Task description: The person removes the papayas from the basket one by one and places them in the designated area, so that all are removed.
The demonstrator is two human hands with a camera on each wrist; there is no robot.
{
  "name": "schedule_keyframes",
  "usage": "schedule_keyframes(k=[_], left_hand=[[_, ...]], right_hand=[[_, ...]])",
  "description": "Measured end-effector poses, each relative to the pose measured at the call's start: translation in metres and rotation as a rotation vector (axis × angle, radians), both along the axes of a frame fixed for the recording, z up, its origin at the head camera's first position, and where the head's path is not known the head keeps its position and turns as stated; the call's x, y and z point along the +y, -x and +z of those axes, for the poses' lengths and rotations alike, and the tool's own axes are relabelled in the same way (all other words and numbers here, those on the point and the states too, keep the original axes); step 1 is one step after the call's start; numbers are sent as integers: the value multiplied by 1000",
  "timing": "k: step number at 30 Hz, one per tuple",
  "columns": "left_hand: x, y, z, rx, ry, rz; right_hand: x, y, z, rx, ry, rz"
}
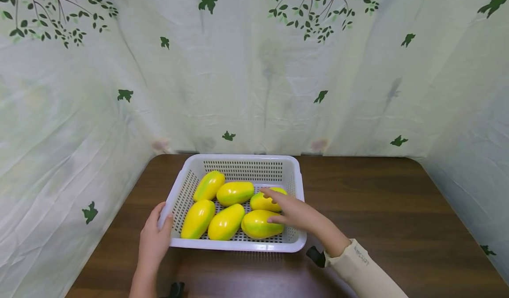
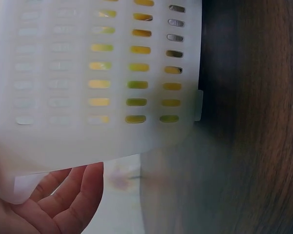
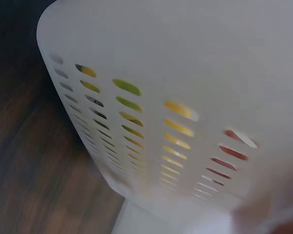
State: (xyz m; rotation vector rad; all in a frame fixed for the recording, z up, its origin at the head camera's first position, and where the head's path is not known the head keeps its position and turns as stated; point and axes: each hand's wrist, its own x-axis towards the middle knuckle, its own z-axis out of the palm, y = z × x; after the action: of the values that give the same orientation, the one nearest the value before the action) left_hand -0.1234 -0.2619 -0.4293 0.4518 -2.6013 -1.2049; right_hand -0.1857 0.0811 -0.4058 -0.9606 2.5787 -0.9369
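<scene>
A white plastic basket (image 1: pixel 234 245) with slotted walls holds several glossy yellow-green mangoes (image 1: pixel 226 222). My left hand (image 1: pixel 154 240) grips the basket's left rim, thumb over the top edge; in the left wrist view its curled fingers (image 2: pixel 71 200) show beneath that rim. Over the basket's right side reaches my right hand (image 1: pixel 298 214), fingers extended and spread. Its fingertips overlap the back right mango (image 1: pixel 260 202), and the thumb is at the front right mango (image 1: pixel 258 225). The right wrist view shows mostly the slotted outer wall (image 3: pixel 151 63), with yellow and green behind the holes.
The basket rests on a dark brown wooden table (image 1: pixel 370 200), towards its back edge. A pale curtain (image 1: pixel 246 68) with printed leaves and birds hangs behind and along both sides. Dark wrist-worn pieces (image 1: pixel 316 257) sit under the forearms.
</scene>
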Motion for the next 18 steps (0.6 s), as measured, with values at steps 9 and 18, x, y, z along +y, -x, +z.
schedule_keyframes(k=[9,18], left_hand=[[0,0,-3,19,-19,9],[2,-1,-1,24,-24,5]], right_hand=[[-13,9,-5,4,-93,41],[-21,10,-7,54,-273,71]])
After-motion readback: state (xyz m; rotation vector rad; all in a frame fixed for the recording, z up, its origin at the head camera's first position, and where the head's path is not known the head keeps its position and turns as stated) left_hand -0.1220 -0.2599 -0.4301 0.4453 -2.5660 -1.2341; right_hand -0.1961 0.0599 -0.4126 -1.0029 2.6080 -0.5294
